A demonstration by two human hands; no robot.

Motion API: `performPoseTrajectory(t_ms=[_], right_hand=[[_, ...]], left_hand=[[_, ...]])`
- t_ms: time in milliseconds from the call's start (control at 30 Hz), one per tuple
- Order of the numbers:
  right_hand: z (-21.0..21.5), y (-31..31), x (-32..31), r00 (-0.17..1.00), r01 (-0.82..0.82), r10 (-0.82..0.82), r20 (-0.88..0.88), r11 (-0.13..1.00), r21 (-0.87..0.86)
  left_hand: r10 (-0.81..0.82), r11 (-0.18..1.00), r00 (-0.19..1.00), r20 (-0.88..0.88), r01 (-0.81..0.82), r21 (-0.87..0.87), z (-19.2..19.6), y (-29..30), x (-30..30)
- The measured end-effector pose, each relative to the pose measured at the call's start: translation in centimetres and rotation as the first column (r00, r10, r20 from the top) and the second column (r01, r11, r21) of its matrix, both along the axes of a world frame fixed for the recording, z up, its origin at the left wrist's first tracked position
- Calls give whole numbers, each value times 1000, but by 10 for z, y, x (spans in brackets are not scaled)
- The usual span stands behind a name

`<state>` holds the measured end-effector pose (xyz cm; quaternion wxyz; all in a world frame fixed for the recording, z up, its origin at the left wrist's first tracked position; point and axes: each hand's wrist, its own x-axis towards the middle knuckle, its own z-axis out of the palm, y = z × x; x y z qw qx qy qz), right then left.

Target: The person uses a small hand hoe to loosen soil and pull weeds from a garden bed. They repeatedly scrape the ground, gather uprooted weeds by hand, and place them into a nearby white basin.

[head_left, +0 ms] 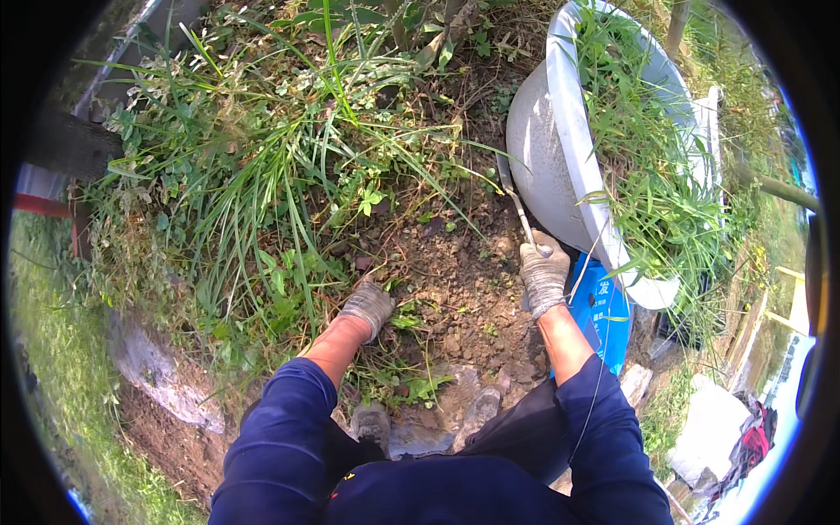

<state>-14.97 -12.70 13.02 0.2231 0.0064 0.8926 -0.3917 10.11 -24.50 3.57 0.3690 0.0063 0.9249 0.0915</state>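
Here we count 2 gloved hands, 1 hand tool, 1 basin, 1 blue bag and 2 shoes. At the far left a strip of lawn runs beside a stone edge, and above it a thick clump of weeds covers most of the bed. We are outdoors, in daylight, crouched over bare brown soil that opens up between the weeds and the basin.

Our left hand is pressed down at the foot of the weeds, fingers curled into the low stems; whether it is clenched on a stem we cannot tell. Below it, our 2 shoes stand on the soil's edge.

Further right, our right hand is clenched around the handle of the tool. The tool's thin metal shaft rises up and left out of the fist, its dark blade near the basin's outer wall and above the soil.

The grey basin lies tipped on its side, filled with pulled grass. Just beneath its rim, beside our right wrist, lies the blue bag.
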Motion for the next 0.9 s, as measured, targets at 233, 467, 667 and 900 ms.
performPoseTrajectory(t_ms=[233, 467, 667, 900], right_hand=[[-29, -14, -12, 998, -63, 64, 15, 997, -36], [-87, -65, -40, 990, -114, 115, -84, 993, 24], [-157, -91, -55, 851, -202, 174, -496, 979, -3], [-161, -127, -80, 932, -211, 209, -296, 977, 25]], left_hand=[[27, 999, 999, 42, -29, 36, 4, -2, -3], [-5, 1000, 999, 40, 6, -12, 2, 0, -3], [12, 999, 997, 76, -15, 36, -1, -1, -4], [4, 1000, 995, 96, -2, -21, 7, 1, -7]])
